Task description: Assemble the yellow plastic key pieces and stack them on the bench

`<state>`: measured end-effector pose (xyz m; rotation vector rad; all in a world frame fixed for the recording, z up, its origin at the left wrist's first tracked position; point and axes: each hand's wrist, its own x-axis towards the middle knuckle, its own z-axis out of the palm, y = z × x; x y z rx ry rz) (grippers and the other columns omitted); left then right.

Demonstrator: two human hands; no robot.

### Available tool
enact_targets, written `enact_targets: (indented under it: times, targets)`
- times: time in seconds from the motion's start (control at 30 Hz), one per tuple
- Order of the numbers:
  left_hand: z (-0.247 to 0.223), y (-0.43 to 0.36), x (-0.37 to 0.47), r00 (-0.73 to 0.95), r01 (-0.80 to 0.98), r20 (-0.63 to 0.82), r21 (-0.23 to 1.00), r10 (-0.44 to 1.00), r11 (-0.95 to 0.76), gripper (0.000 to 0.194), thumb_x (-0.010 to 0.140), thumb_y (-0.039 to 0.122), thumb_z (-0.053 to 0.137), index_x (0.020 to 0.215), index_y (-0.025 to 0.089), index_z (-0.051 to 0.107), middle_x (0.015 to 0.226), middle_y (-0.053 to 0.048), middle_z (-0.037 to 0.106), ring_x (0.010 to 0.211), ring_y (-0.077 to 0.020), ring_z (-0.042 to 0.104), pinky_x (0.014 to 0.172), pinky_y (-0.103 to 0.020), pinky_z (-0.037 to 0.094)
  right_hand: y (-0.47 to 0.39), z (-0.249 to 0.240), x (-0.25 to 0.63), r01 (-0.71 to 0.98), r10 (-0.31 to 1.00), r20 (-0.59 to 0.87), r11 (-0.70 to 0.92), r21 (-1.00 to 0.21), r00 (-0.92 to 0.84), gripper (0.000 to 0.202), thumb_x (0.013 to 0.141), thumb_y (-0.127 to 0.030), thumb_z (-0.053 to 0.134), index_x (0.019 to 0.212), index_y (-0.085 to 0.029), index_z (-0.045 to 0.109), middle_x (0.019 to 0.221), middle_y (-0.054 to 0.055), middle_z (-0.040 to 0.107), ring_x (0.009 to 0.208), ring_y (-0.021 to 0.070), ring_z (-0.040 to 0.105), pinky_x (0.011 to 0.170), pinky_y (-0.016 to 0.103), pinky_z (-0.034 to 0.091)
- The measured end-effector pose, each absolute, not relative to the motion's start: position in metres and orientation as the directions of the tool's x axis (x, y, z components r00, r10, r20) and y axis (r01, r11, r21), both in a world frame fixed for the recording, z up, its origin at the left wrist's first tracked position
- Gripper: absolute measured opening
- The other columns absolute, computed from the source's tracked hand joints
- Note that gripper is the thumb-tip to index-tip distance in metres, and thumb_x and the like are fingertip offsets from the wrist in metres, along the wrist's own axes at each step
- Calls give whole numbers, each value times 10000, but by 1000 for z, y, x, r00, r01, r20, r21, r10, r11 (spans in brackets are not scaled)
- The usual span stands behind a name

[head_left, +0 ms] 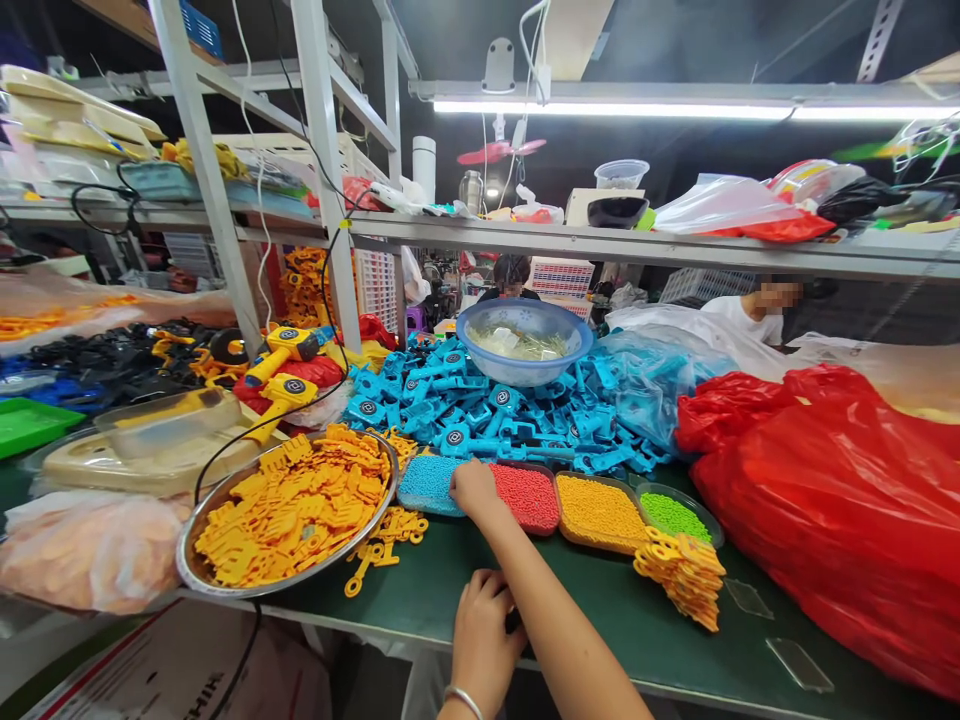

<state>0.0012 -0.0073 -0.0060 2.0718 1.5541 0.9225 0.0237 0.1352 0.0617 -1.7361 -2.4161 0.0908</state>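
My right hand (475, 488) reaches forward to the right side of a tray of small blue beads (429, 482); its fingers are curled together and their tips are hidden. Closer to me, at the table's front edge, my left hand (484, 622) wears a bracelet. Its fingers are closed around something dark, mostly hidden behind my right forearm. To the right of the blue beads stand trays of red beads (526, 496), yellow beads (600, 508) and green beads (675, 515).
A metal bowl (187, 560) holds flat yellow plastic parts. Blue plastic parts (450, 400) are heaped behind the trays, with a blue basin (525, 370) on top. Yellow parts (682, 580) lie stacked front right. A red bag (840, 500) bulges at right. Two people sit beyond the shelf.
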Motion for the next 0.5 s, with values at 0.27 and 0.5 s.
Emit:
enact_targets:
  times: [0.27, 0.5]
  targets:
    - [-3, -10, 2, 162, 679, 281, 664, 946, -313, 301, 645, -13, 516, 785, 191, 688, 889, -54, 650, 895, -237, 521, 760, -388, 444, 138, 62, 25, 917, 926, 93, 375, -136, -365, 201, 851, -318, 531, 950, -152, 589, 1017, 43, 599, 931, 166, 564, 824, 383, 454]
    - [2, -12, 2, 168, 656, 302, 676, 938, -335, 208, 685, 60, 574, 798, 194, 686, 904, -46, 658, 895, -230, 529, 769, -382, 448, 128, 55, 40, 875, 885, 331, 416, -248, -327, 116, 791, -189, 533, 789, -174, 649, 863, 57, 624, 915, 206, 510, 755, 311, 380]
